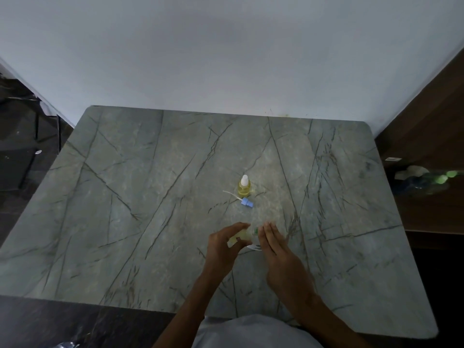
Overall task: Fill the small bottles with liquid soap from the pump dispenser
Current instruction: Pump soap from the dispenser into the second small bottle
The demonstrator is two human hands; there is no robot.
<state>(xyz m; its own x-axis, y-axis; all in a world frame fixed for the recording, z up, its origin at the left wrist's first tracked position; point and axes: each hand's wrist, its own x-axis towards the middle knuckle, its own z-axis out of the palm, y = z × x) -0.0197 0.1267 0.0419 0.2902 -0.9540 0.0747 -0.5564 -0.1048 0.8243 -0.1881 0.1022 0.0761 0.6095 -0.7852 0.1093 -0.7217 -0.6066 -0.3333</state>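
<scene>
bottle: the one I'm working on sits low and centre over the table, near my edge. It's pale yellowish and blurry, so I can't tell if it's a small one or the dispenser.
left hand: the left hand is wrapped round the bottle from the left, fingers curled over it, thumb side hidden.
right hand: the right hand is just beside the bottle's top, fingers straight and pressed together, holding nothing that I can see.
green bit: a green bit shows between the two hands, maybe a pump head, too small to call.
white scrap: something white pokes out under the right palm, no idea what.
full bottle: a full bottle stands upright further back, yellow inside, white top on.
blue cap: a blue cap with a thin white tube lies on its side just in front of the full bottle.
table: grey veined table, pushed against a plain wall.
step: my guess, lining up for a pump or a cap.
how to do it well: I'd keep the left grip low and firm and press slowly and straight down, spout right over the mouth.
risk: a tilt means soap on the table.
</scene>
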